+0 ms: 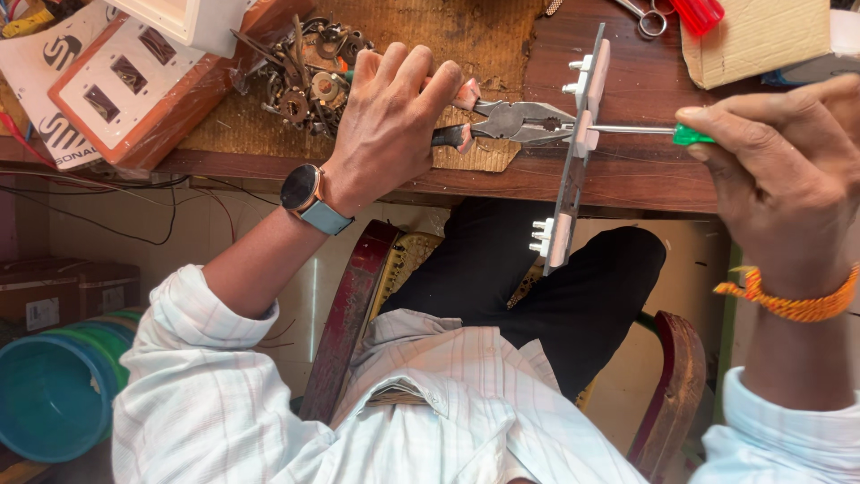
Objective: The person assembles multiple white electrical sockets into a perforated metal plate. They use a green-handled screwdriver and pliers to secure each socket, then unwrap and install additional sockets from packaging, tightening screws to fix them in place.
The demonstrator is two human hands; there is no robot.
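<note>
At the edge of the dark wooden surface (502,184) we see our left hand (390,121), a round black watch with a grey-blue strap (309,199) on its wrist, curled tight around the red-and-black handles of steel combination pliers (515,121). The pliers' nose bites the narrow grey metal strip with white plastic switch blocks (573,152), which stands on edge and reaches past the surface over our lap. From the other side our right hand (788,157), an orange thread band (793,300) at its wrist, closes its fingers on the green handle of a slim steel-shafted screwdriver (645,132), whose tip meets a white block on the strip. A heap of rusty metal parts (309,76) lies just behind the left hand, and an orange-framed white switch plate (148,76) sits nearby.
</note>
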